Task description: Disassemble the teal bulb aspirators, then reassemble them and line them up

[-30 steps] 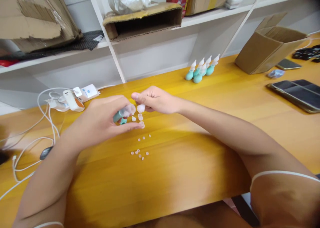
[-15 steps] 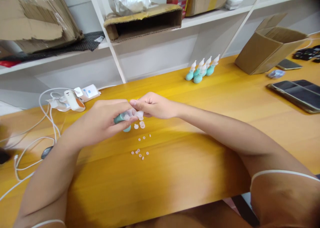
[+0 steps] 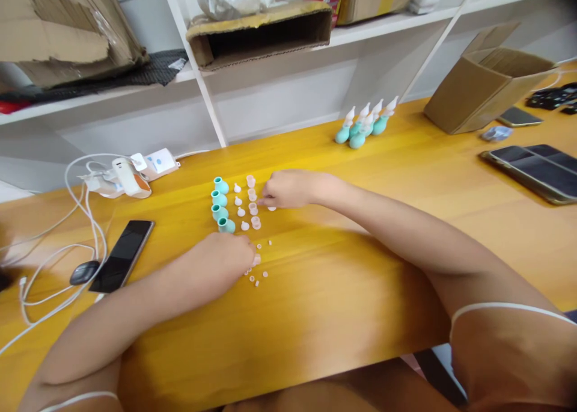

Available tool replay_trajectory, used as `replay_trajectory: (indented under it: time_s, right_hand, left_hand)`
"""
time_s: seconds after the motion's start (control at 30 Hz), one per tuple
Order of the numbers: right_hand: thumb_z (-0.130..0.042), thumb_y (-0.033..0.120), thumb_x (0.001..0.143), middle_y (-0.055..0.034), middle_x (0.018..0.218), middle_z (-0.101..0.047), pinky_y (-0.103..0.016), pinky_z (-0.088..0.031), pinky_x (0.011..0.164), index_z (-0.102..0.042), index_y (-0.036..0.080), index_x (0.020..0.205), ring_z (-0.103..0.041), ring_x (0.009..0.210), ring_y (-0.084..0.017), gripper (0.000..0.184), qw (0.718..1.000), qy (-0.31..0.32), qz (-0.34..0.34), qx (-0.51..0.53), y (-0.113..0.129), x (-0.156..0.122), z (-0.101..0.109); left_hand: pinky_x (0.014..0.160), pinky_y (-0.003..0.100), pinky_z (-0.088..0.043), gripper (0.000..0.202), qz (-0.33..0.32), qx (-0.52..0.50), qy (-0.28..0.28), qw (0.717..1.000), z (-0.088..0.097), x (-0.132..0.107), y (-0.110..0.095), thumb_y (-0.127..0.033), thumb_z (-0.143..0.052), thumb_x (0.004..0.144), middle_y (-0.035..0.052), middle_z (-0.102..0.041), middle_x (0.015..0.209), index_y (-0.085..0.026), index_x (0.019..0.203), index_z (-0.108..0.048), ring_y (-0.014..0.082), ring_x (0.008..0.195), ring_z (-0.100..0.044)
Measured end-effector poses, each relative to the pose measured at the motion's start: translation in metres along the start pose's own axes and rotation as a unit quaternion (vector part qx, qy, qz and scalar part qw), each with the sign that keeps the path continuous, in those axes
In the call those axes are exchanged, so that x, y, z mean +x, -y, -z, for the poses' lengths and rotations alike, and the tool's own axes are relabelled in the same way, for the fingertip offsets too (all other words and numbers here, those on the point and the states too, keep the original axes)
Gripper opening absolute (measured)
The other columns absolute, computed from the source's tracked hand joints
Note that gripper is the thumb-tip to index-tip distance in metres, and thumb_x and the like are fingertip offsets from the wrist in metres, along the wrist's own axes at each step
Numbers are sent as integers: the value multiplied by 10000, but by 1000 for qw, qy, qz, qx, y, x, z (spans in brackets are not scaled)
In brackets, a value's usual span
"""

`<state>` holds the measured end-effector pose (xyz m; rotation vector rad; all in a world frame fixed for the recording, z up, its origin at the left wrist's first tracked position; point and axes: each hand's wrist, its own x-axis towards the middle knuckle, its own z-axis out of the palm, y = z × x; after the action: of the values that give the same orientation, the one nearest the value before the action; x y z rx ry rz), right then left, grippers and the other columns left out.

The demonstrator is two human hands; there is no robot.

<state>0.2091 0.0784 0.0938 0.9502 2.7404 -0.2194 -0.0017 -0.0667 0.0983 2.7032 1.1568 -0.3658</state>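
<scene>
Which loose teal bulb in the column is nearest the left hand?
The teal bulb at the column's near end, just beyond the left hand; the other three stand farther back.

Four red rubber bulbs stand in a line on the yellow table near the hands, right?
Not quite. The four rubber bulbs are teal, not red. The head view shows them standing in a line on the yellow table, near the left hand and the right hand.
</scene>
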Motion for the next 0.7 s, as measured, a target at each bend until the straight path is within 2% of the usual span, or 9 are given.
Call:
replay_trajectory:
  time_s: [0.1, 0.2, 0.37, 0.5, 0.63, 0.7]
  right_hand:
    - [-450, 527, 1155, -210, 1153, -824, -323, -364, 691, -844, 106, 1206, -753, 897, -265, 579, 999, 45, -5, -11, 10, -1, -1]
    - [-441, 539, 1155, -204, 1178, -827, -323, -386, 689, -842, 120, 1238, -768, 910, -274, 587, 998, 60, 5, -11, 14, -1, -3]
    - [-418, 442, 1155, -210, 1174, -825, -342, -375, 670, -843, 104, 1244, -783, 979, -311, 550, 998, 58, 18, -22, 17, -1, -7]
    - [-408, 404, 1162, -211, 1178, -825, -350, -380, 687, -848, 100, 1222, -779, 981, -307, 539, 997, 75, 16, -22, 22, -2, -7]
    - [-355, 369, 1187, -199, 1201, -816, -349, -382, 711, -813, 121, 1303, -763, 981, -293, 533, 996, 84, 22, -36, 25, -8, 1]
    - [-317, 398, 1198, -192, 1130, -815, -349, -368, 710, -820, 123, 1238, -748, 943, -289, 574, 998, 61, -2, -22, 23, -13, 7]
  left_hand:
    - [675, 288, -511, 292, -4, 8, 30, 1000, -6, 9, -4, -1, -545, 971, 50, -696, 750, -169, 778, -687, 193, 621, -644]
    - [678, 284, -529, 281, -2, 25, 59, 998, -3, 14, -7, -5, -570, 967, 53, -715, 739, -168, 779, -703, 196, 622, -655]
    - [700, 310, -541, 318, 11, 46, 82, 996, 4, 13, -10, 50, -522, 941, 70, -741, 787, -147, 805, -731, 227, 679, -693]
    - [671, 292, -515, 296, 13, 54, 93, 994, 9, 9, -11, 35, -529, 964, 65, -747, 820, -142, 845, -735, 212, 689, -690]
    - [722, 298, -547, 274, 20, 44, 72, 996, 11, 1, -6, 0, -516, 998, 77, -759, 871, -149, 895, -722, 212, 749, -711]
    - [790, 311, -569, 256, 19, 40, 31, 999, 12, -4, -1, -29, -490, 1026, 88, -761, 956, -150, 968, -708, 222, 835, -726]
